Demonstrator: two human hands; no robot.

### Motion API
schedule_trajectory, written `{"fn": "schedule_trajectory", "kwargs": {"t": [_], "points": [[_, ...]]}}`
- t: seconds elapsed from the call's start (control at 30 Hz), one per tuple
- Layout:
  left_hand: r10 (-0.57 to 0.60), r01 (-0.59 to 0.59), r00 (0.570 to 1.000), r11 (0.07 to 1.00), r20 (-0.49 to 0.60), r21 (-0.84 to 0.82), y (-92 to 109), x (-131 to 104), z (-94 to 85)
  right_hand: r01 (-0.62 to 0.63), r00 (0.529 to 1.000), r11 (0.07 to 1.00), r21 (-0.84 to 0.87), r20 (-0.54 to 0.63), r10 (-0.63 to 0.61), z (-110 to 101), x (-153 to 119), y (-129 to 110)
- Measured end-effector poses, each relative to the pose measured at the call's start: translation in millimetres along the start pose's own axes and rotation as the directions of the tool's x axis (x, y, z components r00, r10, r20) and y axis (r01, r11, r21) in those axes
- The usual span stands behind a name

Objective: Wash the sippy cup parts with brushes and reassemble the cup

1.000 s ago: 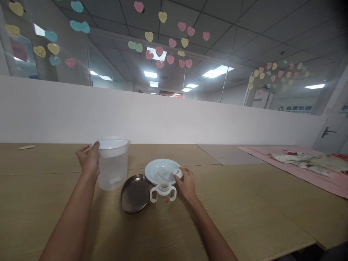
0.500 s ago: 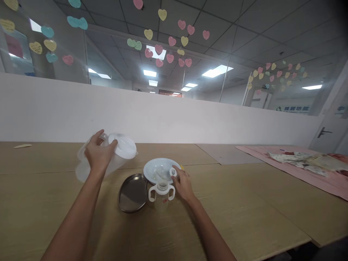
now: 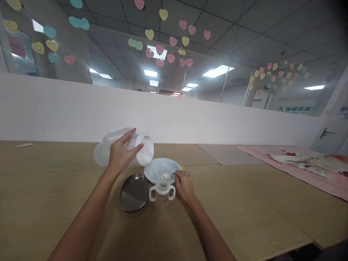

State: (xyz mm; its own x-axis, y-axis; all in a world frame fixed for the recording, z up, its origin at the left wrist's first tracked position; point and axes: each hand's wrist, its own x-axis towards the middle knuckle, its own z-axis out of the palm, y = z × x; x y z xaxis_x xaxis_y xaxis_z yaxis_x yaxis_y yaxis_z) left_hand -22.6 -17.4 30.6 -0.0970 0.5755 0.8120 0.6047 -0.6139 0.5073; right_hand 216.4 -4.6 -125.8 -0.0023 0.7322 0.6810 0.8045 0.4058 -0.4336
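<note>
My left hand [image 3: 121, 154] is wrapped round a translucent plastic pitcher [image 3: 102, 154], which lies tilted nearly on its side above the table. Its white lid end [image 3: 146, 150] points right, close to a pale dish [image 3: 148, 174]. My right hand [image 3: 185, 183] is at that dish's right edge with fingertips together over the rim; whether anything is between them I cannot make out. A small white ring-shaped cap [image 3: 164, 176] and clear pieces lie in the dish. In front stands an upright clear baby bottle [image 3: 162, 199] with two white handles and an uncovered mouth.
A steel kidney dish [image 3: 133, 195] sits just left of the bottle. Something yellow [image 3: 182, 167] shows behind the pale dish. On the right, a pink cloth [image 3: 272, 159] carries crumpled fabric [image 3: 299, 159]. A low white wall [image 3: 168, 116] borders the table's back.
My left hand has moved right with the pitcher, tipping it flatter toward the dish. The white cap has left my right fingers and now lies in the dish.
</note>
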Motion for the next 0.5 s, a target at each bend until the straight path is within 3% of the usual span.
{"fn": "schedule_trajectory", "kwargs": {"t": [0.17,0.33,0.5], "points": [[0.072,-0.072,0.991,0.997,0.110,-0.005,12,-7,7.1,-0.096,0.990,0.995,0.021,-0.102,0.098,2,1,9],[0.068,-0.064,0.985,0.997,0.161,-0.033,16,-8,7.5,-0.254,0.943,0.963,0.084,-0.202,0.266,5,1,19],[0.064,-0.053,0.979,0.997,0.193,-0.062,19,-8,6.0,-0.337,0.917,0.929,0.151,-0.172,0.360,6,0,21]]}}
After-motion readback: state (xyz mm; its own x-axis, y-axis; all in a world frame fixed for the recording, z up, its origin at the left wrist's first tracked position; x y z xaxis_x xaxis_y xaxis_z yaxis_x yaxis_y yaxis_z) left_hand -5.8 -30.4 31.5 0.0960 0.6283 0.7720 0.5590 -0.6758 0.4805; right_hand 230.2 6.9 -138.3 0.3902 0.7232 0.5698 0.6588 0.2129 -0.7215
